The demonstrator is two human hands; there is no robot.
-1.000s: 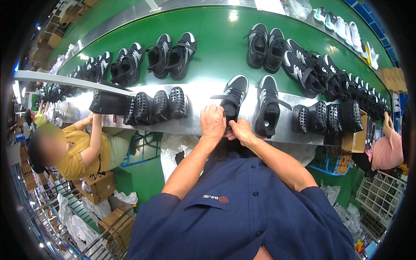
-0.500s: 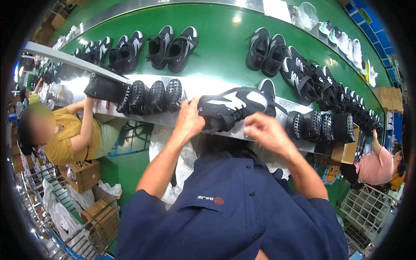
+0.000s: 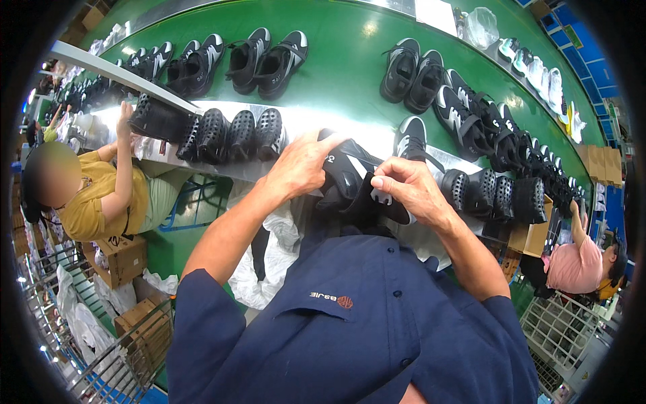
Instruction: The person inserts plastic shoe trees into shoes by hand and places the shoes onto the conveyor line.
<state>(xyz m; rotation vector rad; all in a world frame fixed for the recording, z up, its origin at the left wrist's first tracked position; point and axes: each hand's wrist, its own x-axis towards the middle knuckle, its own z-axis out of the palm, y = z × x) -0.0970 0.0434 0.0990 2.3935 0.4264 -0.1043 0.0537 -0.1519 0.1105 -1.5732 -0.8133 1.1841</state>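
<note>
A black sneaker (image 3: 344,176) with grey-white panels is tilted at the near edge of the metal ledge, its toe pointing down toward my body. My left hand (image 3: 301,163) is closed round one end of it, thumb stretched over the top. Beside the shoe's near side, my right hand (image 3: 414,191) pinches with thumb and forefinger. What lies in that pinch is too small to tell; a dark flap with a light grey piece shows just under the fingers. Another black and white sneaker (image 3: 409,138) stands behind, on the ledge.
Black perforated shoe forms (image 3: 241,135) line the ledge on the left, and more forms (image 3: 483,192) on the right. Pairs of sneakers (image 3: 269,66) stand on the green belt (image 3: 340,64). A metal bar (image 3: 121,75) slants in at left. Co-workers sit at both sides.
The sneaker has been turned from lying sideways to pointing toward me, and drawn nearer. My right hand has gone from loosely curled beside it to a pinch against it.
</note>
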